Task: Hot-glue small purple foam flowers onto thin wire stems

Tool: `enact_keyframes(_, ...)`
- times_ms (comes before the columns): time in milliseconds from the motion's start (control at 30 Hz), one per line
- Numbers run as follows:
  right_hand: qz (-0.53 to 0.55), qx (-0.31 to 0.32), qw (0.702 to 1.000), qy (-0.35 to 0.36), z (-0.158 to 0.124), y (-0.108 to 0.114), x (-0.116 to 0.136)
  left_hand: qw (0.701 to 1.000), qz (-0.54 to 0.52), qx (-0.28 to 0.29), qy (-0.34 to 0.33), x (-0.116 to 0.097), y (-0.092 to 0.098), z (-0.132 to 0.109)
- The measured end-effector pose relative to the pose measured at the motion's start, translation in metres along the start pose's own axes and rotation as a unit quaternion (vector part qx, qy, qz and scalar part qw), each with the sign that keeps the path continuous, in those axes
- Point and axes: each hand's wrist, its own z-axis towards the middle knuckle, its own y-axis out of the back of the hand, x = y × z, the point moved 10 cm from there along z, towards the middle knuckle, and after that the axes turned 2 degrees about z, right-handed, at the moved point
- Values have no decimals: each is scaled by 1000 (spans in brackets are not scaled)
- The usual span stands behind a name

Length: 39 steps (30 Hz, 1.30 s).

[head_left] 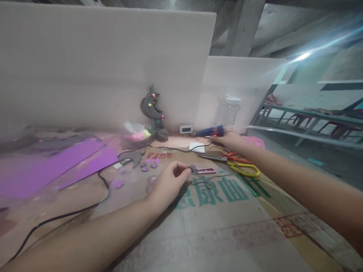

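Observation:
My left hand [172, 179] is in the middle of the cardboard. Its thumb and finger are closed on a small grey-purple piece [192, 168] whose exact kind is too small to tell. Just beyond the fingertips lies a pink-handled thread snipper or cutter [208, 171], with a thin grey cord [209, 184] looped beside it. Farther back, my right hand [225, 139] is closed at the rear of a blue glue gun [208, 131] that shows a small red light. Its fingers are partly hidden and blurred.
Yellow-handled scissors [245, 170] and an orange-handled tool [238, 158] lie under my right forearm. Purple sheets [85, 162], small purple cutouts [153, 164] and a black cable [106, 185] spread leftward. Behind stand a dark moon ornament [151, 105], a small digital display [186, 129] and a clear bottle [229, 111].

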Motion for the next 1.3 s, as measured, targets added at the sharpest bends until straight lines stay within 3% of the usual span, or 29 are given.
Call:
enact_keyframes(133,-4,10,1000,-23,35,-37,-21,1000,14,-5,-12,1,0,2)
enact_keyframes(300,-15,22,999,-17,45,-62,-36,1000,11,2,-11,2,-1,3)
enact_keyframes(633,-83,42,996,11,34,-57,-45,1000,-17,5,-3,-3,-2,0)
enact_keyframes(1033,-120,38,992,4,36,-61,-45,1000,-1,14,3,-1,-4,0)
enact_keyframes(1300,-158,46,986,24,22,-53,-41,1000,-8,13,-3,-2,-4,0)
